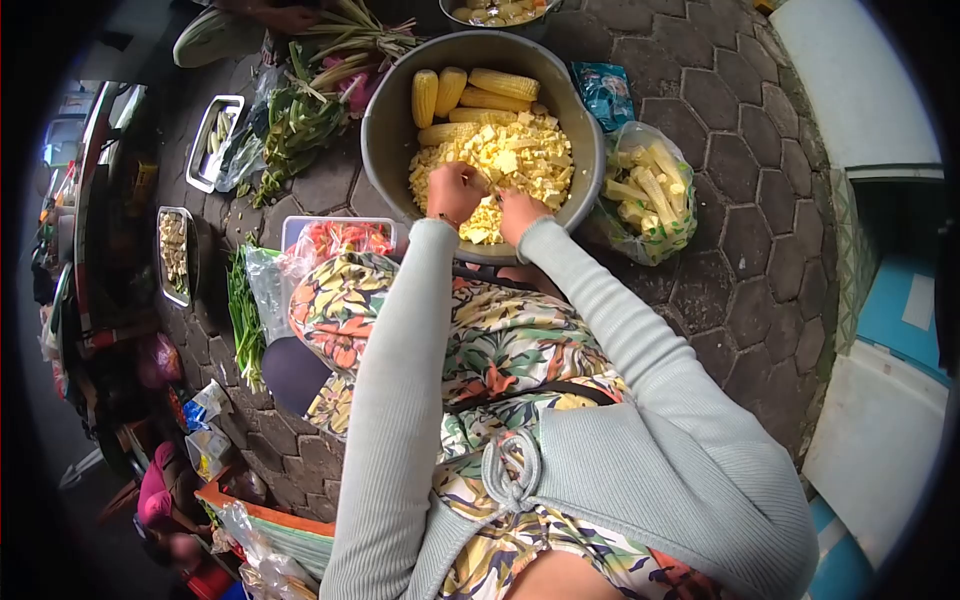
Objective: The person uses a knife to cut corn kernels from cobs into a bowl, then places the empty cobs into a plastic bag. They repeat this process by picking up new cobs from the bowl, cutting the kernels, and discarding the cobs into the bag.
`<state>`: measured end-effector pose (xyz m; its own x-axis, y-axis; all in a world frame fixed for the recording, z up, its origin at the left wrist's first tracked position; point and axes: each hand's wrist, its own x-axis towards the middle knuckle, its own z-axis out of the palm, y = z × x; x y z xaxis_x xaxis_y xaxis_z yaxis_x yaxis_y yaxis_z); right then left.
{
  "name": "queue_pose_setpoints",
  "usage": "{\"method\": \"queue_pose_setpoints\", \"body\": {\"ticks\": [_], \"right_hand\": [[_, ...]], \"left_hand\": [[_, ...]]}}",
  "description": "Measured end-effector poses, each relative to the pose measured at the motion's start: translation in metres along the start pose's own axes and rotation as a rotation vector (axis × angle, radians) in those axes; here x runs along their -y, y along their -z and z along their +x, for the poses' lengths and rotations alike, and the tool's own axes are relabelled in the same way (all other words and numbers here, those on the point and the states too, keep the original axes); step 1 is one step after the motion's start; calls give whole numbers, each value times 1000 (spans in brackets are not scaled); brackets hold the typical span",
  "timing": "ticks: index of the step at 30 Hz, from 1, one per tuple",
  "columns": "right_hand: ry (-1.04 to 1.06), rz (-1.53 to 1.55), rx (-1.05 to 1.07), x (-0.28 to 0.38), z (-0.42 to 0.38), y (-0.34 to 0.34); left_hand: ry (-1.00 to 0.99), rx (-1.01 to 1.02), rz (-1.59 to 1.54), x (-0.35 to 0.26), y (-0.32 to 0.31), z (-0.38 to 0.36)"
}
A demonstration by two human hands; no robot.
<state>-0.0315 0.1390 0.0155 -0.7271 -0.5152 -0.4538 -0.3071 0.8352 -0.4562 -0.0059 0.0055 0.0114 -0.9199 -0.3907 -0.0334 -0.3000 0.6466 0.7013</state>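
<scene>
A large grey tub point(379, 165) holds a heap of cut yellow corn kernels point(520, 157), with several whole peeled corn cobs point(500, 84) lying along its far side. Over the near part of the heap, my left hand point(457, 192) is closed with its fingers curled. Close beside it, my right hand point(523, 212) has its fingers bent down against the kernels, near the tub's near rim. Whatever lies between the fingers of either hand is hidden. Stripped corn cobs point(655, 190) fill a clear plastic bag right of the tub.
A blue packet point(603, 95) lies by the tub. Leafy greens point(300, 125), a metal tray point(214, 143), a tray of chopped pieces point(174, 255), spring onions point(243, 315) and a box of red pieces point(345, 237) are at left. Another person point(165, 490) sits at lower left.
</scene>
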Motion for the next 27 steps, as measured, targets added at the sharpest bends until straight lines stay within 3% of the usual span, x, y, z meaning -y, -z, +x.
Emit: {"method": "queue_pose_setpoints", "body": {"ticks": [4, 6, 7, 10, 14, 19, 21, 23, 27], "right_hand": [[-34, 2, 52, -2, -9, 3], [24, -40, 7, -2, 3, -5], [14, -41, 4, -2, 10, -9], [-51, 37, 0, 2, 22, -15], [-163, 46, 15, -1, -14, -2], [-102, 31, -15, -9, 19, -18], [-124, -41, 109, -7, 37, -14], [-85, -30, 50, -9, 42, -18], [-76, -84, 110, -19, 27, -25]], "left_hand": [[-60, -39, -50, -1, -5, -2], [-94, -81, 71, 2, -4, 3], [-40, -34, -12, 5, -3, 4], [-121, -133, 129, 6, -1, 6], [-90, -97, 91, 3, -2, 3], [-101, -37, 38, 0, -7, 3], [-133, -72, 131, -1, -8, 4], [-7, -3, 54, -6, -3, 1], [-62, -45, 62, 0, -4, 5]]}}
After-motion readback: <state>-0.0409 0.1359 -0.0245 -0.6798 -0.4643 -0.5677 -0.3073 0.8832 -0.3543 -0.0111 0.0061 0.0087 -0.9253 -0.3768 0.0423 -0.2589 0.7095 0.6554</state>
